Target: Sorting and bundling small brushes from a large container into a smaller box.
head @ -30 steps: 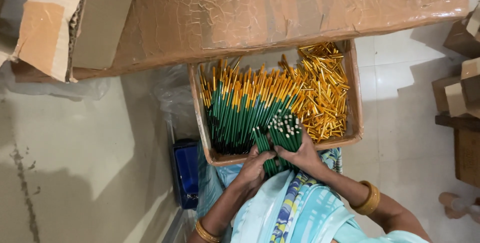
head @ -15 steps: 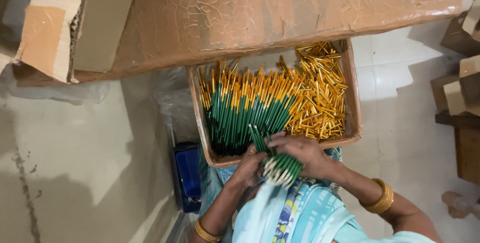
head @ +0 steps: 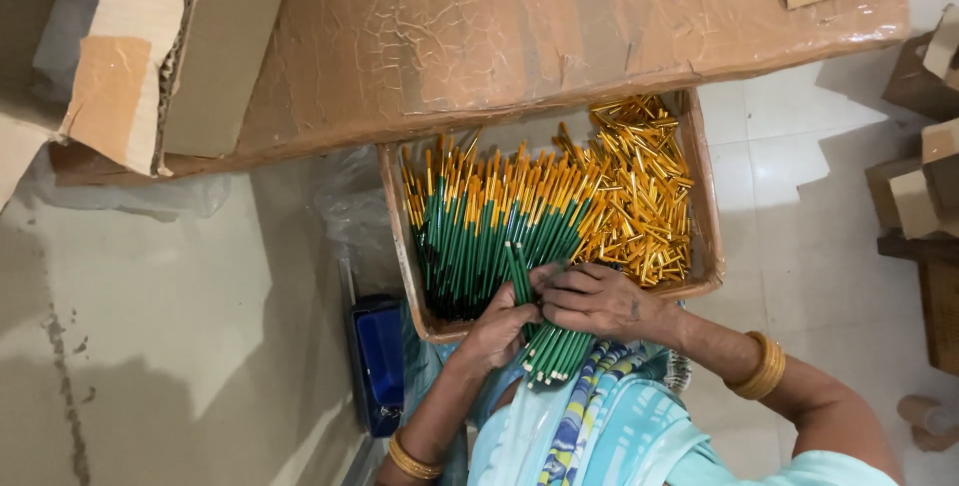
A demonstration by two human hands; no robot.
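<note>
Both hands meet close together: left hand (head: 496, 331) curled shut, right hand (head: 597, 301) clasped over, forearms angled inward.

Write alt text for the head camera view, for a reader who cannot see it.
Both hands, left hand and right hand, grip a bundle of green pencils at the near edge of a cardboard box. The box holds more green pencils with gold ends and a pile of loose gold ferrules.

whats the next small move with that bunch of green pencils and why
Probably square the bunch of green pencils up: both the left hand and right hand grip it at the near edge of the cardboard tray, and its ends look uneven.
</note>
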